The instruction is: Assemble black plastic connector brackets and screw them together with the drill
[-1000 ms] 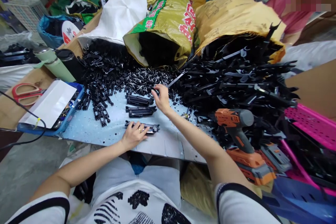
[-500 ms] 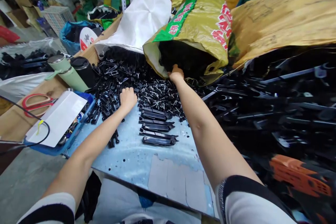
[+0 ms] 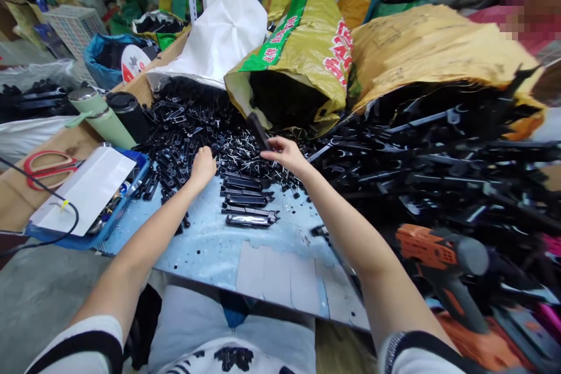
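My right hand [image 3: 287,155] grips a long black plastic piece [image 3: 258,132] between thumb and fingers, tilted up in front of the yellow-green sack [image 3: 302,52]. My left hand [image 3: 204,166] is closed above the heap of small black parts [image 3: 175,128]; whatever its fingers hold is hidden. Between and beyond the hands lies a pile of small black pieces with silver pins [image 3: 245,149]. Nearer to me, several black wrench-shaped tools [image 3: 249,220] lie side by side in a column on the blue table [image 3: 205,251].
At the left stand a blue basket [image 3: 99,239] with a white sheet, red-handled scissors [image 3: 48,169], a green bottle [image 3: 103,120] and a black cup [image 3: 127,114]. Wrenches [image 3: 438,175] heap up at the right beside an orange drill [image 3: 438,257]. A person is partly visible at top right.
My right hand has come back from the mouth of the yellow-green sack with a long black piece in it. My left hand stays closed over the small parts.
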A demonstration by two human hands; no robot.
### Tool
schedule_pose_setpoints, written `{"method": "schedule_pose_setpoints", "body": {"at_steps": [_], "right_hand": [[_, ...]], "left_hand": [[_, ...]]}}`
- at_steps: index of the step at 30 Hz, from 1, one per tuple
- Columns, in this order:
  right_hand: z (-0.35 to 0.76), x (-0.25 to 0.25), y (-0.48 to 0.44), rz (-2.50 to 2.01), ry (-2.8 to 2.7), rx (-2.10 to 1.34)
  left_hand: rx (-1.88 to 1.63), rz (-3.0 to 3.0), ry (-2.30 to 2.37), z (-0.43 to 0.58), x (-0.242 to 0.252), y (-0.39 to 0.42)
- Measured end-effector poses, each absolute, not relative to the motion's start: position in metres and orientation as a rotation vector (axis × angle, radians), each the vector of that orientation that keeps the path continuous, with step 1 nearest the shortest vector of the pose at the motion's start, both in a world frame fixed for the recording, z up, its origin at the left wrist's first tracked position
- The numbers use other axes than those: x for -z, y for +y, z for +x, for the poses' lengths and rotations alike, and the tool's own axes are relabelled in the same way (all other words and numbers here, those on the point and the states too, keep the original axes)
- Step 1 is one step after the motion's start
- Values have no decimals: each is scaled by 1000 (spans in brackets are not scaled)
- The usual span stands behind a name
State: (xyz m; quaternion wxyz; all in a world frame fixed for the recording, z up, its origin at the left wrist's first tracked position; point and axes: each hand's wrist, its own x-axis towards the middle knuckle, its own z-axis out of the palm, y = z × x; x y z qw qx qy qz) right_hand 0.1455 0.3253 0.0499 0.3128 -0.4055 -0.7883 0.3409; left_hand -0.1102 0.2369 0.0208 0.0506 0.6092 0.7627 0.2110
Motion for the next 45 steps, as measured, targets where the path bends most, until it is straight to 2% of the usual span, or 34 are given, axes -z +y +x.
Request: {"method": "schedule_pose_setpoints", "body": {"at_steps": [4,6,8,12,14,17,22,24,26,31,39,42,45], "right_hand": [[207,-49,211,-618,-2612,-809],[225,-37,163,-557,-2777,-672],[231,-18,127,-748,-2766,-447],[211,18,86,-1526,-2297,-127],[199,29,76,-1743,-2109,-161],[190,28,66,-1763,-1916,-407],[178,-1,48,-1251,-1492,-1411],[174,-11,42,-1158,-1360,-1582],[175,-17,40,-1106,-1422,-1563],[189,-20,44,-961,-1857,-1266],[159,-14,24,-951,-1728,-976],[151,-6,18,-1001,-1715,-954],[156,-4,39,-980,-1986,-932]], "left_hand": [[-919,1937,1882,-95,-38,153],[-999,1805,1747,-79,-39,110],[-1045,1653,1675,-61,-34,75],[-1137,1383,1582,-28,-12,38],[-1179,1281,1550,-15,-2,29],[-1152,1293,1490,-1,2,18],[-1140,1512,1376,15,-8,5],[-1174,1594,1378,17,-13,3],[-1169,1680,1391,16,-17,1],[-1148,1866,1463,12,-16,-6],[-1580,1802,1507,33,-21,-3],[-1545,1839,1478,30,-16,2],[-1382,1789,1625,22,-5,1]]}}
